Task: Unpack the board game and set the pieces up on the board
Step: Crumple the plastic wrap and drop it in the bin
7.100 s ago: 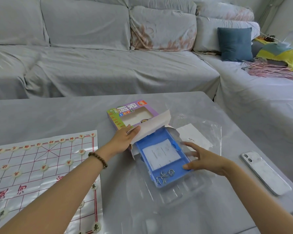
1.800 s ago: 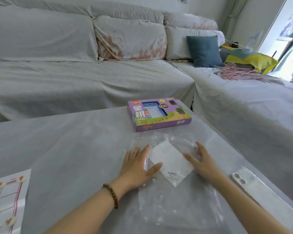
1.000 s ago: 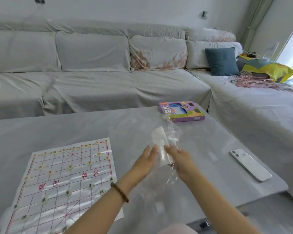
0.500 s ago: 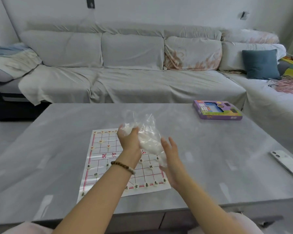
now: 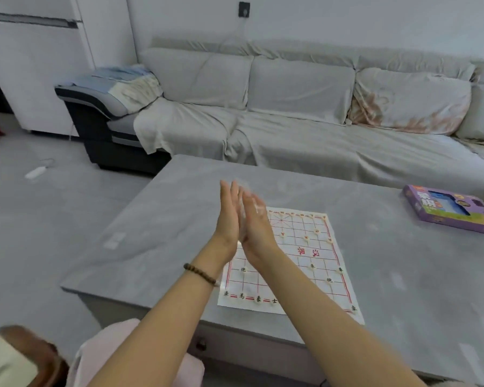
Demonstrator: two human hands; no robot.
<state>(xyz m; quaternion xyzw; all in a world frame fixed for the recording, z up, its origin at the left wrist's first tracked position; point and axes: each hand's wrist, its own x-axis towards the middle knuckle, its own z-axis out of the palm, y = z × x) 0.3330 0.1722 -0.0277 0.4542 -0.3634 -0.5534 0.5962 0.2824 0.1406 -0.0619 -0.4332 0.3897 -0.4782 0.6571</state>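
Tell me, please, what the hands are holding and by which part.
A crumpled clear plastic bag, pressed between the palms of the left hand and right hand, fingers straight; which part of it cannot be told.

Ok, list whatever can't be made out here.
Head view:
- Plastic bag: mostly hidden between left hand and right hand, blurred.
- Board: near middle covered by the forearms.
- Pieces: most characters too small to read.
- Box: corner cut off by right edge.

Covered grey sofa (image 5: 291,107) (possibly stained) behind table (image 5: 179,208).
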